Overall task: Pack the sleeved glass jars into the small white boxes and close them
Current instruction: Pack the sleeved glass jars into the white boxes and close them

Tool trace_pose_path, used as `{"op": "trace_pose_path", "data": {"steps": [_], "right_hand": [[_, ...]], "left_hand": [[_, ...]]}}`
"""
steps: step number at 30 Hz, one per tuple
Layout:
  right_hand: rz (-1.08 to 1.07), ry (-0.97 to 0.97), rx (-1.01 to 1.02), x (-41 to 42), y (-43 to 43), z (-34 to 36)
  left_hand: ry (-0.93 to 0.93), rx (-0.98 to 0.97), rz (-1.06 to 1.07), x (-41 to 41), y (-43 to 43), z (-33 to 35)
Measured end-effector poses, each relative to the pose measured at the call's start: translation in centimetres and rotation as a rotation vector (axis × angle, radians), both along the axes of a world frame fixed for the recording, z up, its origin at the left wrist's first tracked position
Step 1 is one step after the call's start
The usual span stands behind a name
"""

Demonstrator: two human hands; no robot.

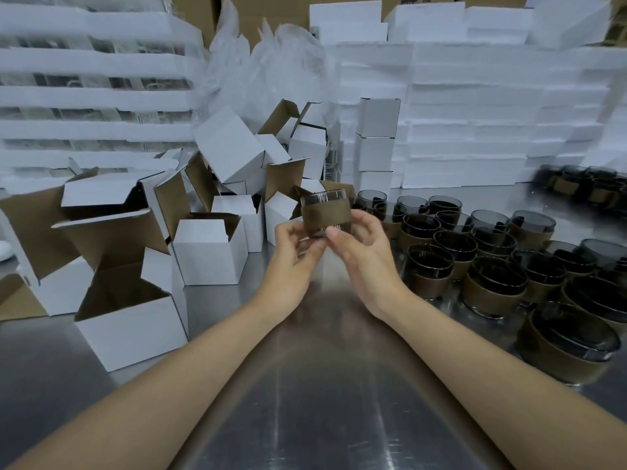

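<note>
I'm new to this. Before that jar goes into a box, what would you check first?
1. Grip: left hand and right hand both hold the jar above the table: ok.
2. Sleeve wraps the jar's middle: ok.
3. Box to the left stands with flaps open: ok.
4. Box empty inside: cannot tell, its interior is hidden.
5. Glass free of cracks: cannot tell, too blurred.

bare steel table (pixel 325 385) centre, open boxes (pixel 135 320) left, jars (pixel 492 266) right
</note>
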State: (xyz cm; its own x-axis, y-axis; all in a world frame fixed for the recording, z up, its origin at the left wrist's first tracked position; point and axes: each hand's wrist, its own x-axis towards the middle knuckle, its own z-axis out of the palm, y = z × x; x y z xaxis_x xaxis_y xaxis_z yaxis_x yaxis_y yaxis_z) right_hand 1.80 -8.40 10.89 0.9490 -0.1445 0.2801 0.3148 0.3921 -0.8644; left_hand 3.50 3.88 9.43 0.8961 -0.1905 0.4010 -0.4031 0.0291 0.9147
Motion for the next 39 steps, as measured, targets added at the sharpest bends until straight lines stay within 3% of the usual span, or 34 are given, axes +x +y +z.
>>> {"op": "trace_pose_path", "data": {"steps": [3,7,16,23,39], "right_hand": [[0.259,0.072,0.200,0.1,-0.2,0.3],[0.353,0.084,0.214,-0.2,-0.2,0.5],[0.372,0.128,0.203,-0.5,0.2,0.7],[0.407,0.292,0.444,-0.2,-0.4,0.6],[0.383,0.360,0.428,0.1,-0.3,0.2]], "left_hand": [[0.005,-0.016,-0.001,0.1,0.0,0.1],[-0.004,-0.022,0.007,0.2,0.0,-0.2],[-0.051,0.010,0.133,0.1,0.1,-0.1],[-0.147,0.026,0.051,-0.7,0.1,0.3],[-0.154,0.066,0.055,-0.7,0.1,0.2]]}}
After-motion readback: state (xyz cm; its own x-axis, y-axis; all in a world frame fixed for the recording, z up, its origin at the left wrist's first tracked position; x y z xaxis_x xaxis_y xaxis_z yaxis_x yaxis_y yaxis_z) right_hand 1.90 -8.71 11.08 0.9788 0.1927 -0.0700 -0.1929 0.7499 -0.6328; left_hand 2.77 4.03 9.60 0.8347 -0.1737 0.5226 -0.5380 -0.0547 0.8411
